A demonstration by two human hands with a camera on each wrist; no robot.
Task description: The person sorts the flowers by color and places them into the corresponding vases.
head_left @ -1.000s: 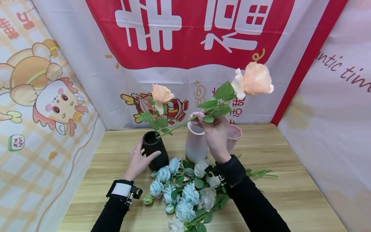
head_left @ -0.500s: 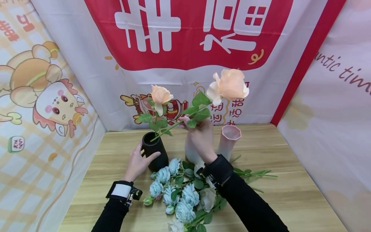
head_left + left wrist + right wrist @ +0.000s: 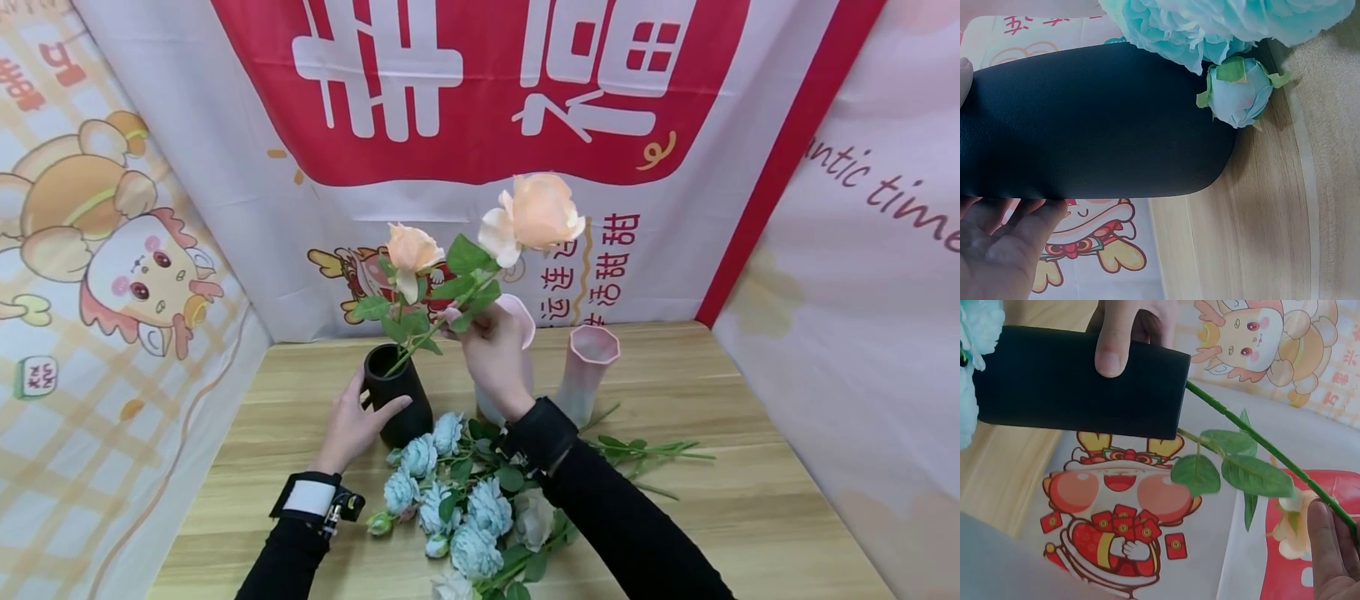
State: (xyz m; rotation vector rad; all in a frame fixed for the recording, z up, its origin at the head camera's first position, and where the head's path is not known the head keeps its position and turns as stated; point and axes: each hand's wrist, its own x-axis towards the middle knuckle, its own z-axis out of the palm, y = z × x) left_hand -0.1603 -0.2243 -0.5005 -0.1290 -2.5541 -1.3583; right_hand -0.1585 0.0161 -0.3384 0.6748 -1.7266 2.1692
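My left hand grips a black vase from its left side, the thumb across the front; the left wrist view shows its fingers along the vase's dark wall. One peach rose stands in that vase. Above and right of it, my right hand pinches the stem of a second peach rose, which leans with its bloom up to the right. In the right wrist view, this rose's green stem runs into the vase's mouth, my fingers on its upper part.
Behind my right hand stands a pale pink-white vase, partly hidden. A fluted pink vase is to its right. Blue flowers and white roses lie on the wooden table in front, with loose stems at the right.
My right hand has moved left with the second peach rose, and the stem's lower end has gone from beside the black vase's rim into its mouth. The left hand keeps its hold.
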